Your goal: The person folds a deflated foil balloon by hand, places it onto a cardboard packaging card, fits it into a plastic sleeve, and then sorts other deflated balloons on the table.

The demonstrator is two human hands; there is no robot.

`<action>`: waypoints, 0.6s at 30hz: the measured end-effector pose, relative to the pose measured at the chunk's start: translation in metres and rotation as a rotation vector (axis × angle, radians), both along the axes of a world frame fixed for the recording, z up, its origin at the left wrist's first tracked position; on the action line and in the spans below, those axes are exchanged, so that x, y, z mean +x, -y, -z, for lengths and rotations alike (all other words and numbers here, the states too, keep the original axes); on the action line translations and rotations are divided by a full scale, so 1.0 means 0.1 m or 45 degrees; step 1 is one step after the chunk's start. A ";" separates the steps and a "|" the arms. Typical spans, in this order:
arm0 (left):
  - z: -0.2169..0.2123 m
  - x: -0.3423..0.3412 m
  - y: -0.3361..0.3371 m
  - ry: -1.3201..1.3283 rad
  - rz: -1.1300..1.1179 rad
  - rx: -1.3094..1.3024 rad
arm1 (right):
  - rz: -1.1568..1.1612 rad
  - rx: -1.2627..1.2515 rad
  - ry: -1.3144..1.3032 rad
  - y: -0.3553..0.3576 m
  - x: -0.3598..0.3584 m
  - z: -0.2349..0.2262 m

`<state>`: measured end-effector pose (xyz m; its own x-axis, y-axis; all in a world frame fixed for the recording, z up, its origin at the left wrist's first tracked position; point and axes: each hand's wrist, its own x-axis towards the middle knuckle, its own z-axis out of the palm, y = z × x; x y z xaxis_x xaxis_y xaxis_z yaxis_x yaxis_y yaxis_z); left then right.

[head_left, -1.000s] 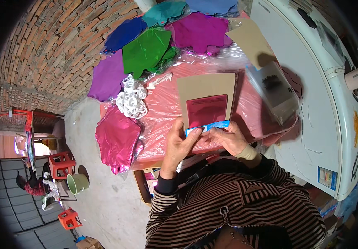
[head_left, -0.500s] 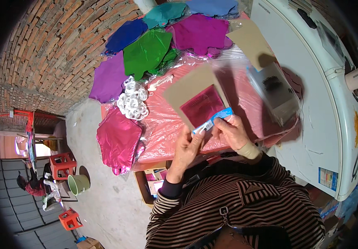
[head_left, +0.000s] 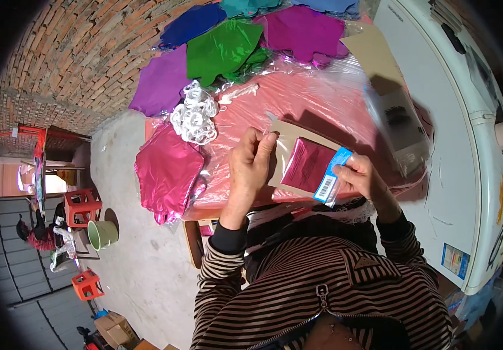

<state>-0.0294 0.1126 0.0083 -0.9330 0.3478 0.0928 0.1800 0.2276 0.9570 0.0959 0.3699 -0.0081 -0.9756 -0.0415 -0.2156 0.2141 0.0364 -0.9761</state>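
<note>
Above the near edge of the table I hold a flat packet: a clear bag with a tan card, a folded metallic pink sheet and a blue header strip with a barcode. My right hand is closed on the strip, thumb on top. My left hand pinches the opposite edge of the packet between thumb and forefinger. Left of it lie a heap of white string loops and a large shiny pink foil piece.
The table has a pink cover under clear plastic. Foil pieces in purple, green, magenta and blue line its far side. Clear bags and a tan sheet lie right, beside a white fridge. Red stools stand left.
The packet has turned, its blue strip swinging to the right side with my right hand. My left hand has moved off the strip to the packet's opposite edge.
</note>
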 end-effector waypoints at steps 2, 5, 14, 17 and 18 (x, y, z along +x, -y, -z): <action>0.10 0.06 -0.06 -0.015 -0.148 0.044 | 0.032 0.031 0.005 0.01 0.01 -0.04; 0.33 0.07 -0.02 0.164 -0.130 0.063 | 0.070 0.085 -0.006 0.01 0.00 -0.13; 0.30 -0.04 -0.05 0.007 -0.109 -0.011 | 0.021 0.299 -0.178 0.09 -0.09 0.03; 0.10 -0.11 -0.05 -0.027 -0.172 -0.501 | 0.089 0.362 -0.249 0.17 -0.16 0.09; 0.07 -0.11 -0.02 -0.062 -0.217 -0.749 | 0.058 0.405 -0.145 0.24 -0.21 0.01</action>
<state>-0.0406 0.1150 0.0016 -0.9794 0.2002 -0.0256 0.1351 0.7444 0.6539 0.0751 0.3454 -0.0092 -0.9934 0.0546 -0.1004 0.1130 0.3361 -0.9350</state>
